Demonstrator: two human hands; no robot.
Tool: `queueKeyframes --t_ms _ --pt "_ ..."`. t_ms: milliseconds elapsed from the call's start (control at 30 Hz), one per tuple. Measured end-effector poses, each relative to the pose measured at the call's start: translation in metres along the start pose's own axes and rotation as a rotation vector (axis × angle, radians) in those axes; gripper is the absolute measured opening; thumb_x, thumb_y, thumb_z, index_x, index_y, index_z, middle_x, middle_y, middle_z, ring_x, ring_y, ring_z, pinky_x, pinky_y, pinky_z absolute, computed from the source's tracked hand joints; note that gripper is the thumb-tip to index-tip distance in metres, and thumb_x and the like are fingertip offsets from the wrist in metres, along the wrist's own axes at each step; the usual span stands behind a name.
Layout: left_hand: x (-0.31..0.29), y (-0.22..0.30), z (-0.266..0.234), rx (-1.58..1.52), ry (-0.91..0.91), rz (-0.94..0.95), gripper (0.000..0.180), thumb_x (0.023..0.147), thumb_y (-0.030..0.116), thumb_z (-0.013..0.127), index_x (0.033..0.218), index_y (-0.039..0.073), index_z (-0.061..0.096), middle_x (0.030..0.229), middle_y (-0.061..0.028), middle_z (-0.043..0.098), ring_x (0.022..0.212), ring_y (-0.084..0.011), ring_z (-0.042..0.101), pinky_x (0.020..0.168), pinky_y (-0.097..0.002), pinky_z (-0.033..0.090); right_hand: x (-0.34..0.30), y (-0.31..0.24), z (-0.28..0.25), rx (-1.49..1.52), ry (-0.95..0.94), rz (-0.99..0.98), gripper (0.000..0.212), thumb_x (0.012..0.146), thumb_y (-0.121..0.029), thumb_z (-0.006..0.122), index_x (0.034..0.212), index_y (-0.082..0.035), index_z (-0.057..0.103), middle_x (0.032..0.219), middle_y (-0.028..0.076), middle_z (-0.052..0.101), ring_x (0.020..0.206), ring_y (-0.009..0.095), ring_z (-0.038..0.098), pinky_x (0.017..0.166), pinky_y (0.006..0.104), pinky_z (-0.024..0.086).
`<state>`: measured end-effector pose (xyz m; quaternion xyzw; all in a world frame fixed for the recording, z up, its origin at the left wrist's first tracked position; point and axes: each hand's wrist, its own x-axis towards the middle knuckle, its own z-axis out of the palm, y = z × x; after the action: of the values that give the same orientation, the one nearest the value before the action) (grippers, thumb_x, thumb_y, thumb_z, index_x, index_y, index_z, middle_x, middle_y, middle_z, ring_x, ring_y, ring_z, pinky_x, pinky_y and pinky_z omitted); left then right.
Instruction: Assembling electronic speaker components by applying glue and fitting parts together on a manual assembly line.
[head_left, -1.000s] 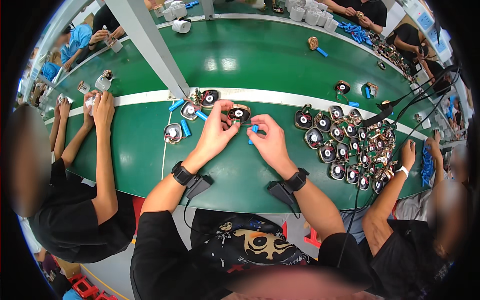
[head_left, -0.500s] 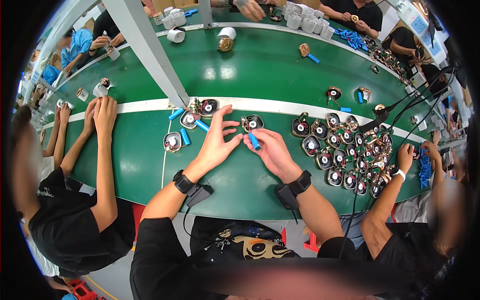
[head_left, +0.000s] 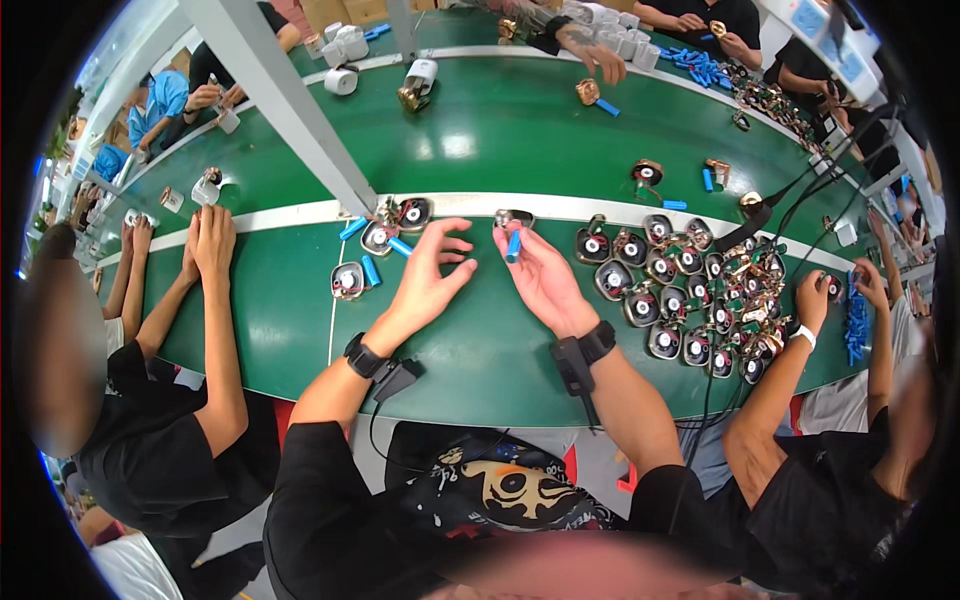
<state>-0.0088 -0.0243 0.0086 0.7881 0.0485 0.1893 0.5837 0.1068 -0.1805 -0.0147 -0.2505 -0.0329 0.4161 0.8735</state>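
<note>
My right hand (head_left: 546, 284) grips a small speaker unit (head_left: 520, 216), its fingers at the near side. A blue cylindrical battery (head_left: 513, 246) hangs from this unit against the fingers. My left hand (head_left: 428, 283) is a little to the left, holding nothing, its fingers curved and apart. Beyond and left of it lie further speaker units, a near one (head_left: 348, 280) and a far one (head_left: 414, 212), with blue batteries (head_left: 371, 270) beside them. Many black-coned speaker units (head_left: 640, 305) crowd together right of my right hand.
A white rail (head_left: 280, 217) crosses the green table (head_left: 470, 350), with a grey post (head_left: 300, 120) rising at it. Black cables (head_left: 790, 210) hang at the right. Co-workers' hands work at left (head_left: 212, 245) and right (head_left: 812, 300). Loose batteries (head_left: 857, 320) lie far right.
My right hand has moved away from me, taking the speaker unit and battery along and tilting the unit. My left hand has drawn apart from it. Across the table, a co-worker's hand now reaches toward a unit.
</note>
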Motion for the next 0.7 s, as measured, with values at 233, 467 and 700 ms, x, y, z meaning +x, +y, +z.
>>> queueKeyframes --t_ms 233,467,700 --pt "0.082 0.082 -0.005 -0.012 -0.096 0.138 0.039 0.085 0.004 0.063 0.121 0.002 0.050 0.119 -0.0061 0.054 0.096 -0.0120 0.057 0.082 -0.0275 0.049 0.005 -0.019 0.000 -0.368 -0.023 -0.199 0.026 0.098 -0.011 0.053 0.118 0.005 0.057 0.115 0.015 0.064 0.104 0.021 0.065 0.092 0.0318 0.053" --pt "0.223 0.090 0.001 0.493 -0.303 0.241 0.022 0.085 0.011 0.063 0.105 0.002 0.060 0.095 -0.0039 0.065 0.090 -0.0133 0.062 0.081 -0.0297 0.051 0.003 -0.002 0.002 -0.872 -0.124 -0.292 0.021 0.094 -0.010 0.059 0.109 0.004 0.064 0.100 0.011 0.071 0.095 0.013 0.065 0.084 0.0256 0.051" --pt "0.247 0.100 0.065 0.786 -0.483 0.303 0.025 0.081 0.017 0.066 0.103 0.004 0.062 0.094 -0.0082 0.068 0.089 -0.0200 0.066 0.080 -0.0338 0.052 0.003 0.006 -0.010 -1.006 -0.103 -0.268 0.017 0.091 -0.006 0.061 0.105 0.004 0.066 0.095 0.009 0.072 0.082 0.009 0.067 0.072 0.0236 0.052"
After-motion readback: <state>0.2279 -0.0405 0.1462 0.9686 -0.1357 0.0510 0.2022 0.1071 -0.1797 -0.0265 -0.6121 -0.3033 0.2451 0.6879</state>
